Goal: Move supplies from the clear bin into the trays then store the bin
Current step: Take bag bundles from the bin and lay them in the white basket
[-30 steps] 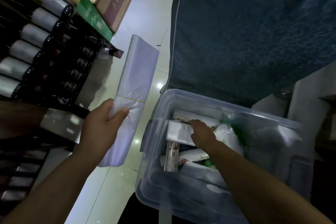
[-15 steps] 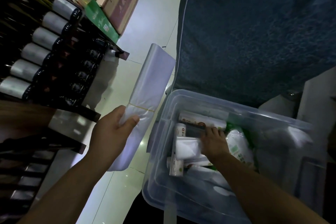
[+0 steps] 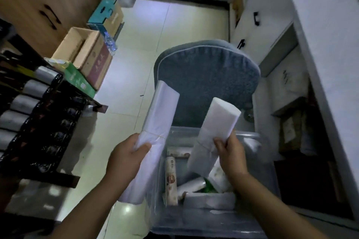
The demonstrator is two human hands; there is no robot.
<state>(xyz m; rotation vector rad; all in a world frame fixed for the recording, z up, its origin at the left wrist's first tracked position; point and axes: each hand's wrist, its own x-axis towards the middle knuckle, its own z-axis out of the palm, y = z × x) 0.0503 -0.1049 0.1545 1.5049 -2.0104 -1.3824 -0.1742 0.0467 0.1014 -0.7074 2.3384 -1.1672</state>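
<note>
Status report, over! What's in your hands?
Left hand grips white bundle. Right hand grips second bundle above clear bin. Rolls inside. Nothing in the way.

The tiled floor point(image 3: 155, 35) bears cardboard boxes point(image 3: 93, 58) at left and a blue chair point(image 3: 204, 79)

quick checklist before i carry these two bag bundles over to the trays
1. Left hand grip on the banded white plastic bag bundle: ok, fingers curled round it.
2. Right hand grip on the second white plastic bag bundle: ok.
3. Second bundle's lower end out of the clear plastic bin: cannot tell.
4. Trays in sight: not ok, none visible.
5. Bin emptied: not ok, brown-printed paper rolls lie inside.
</note>
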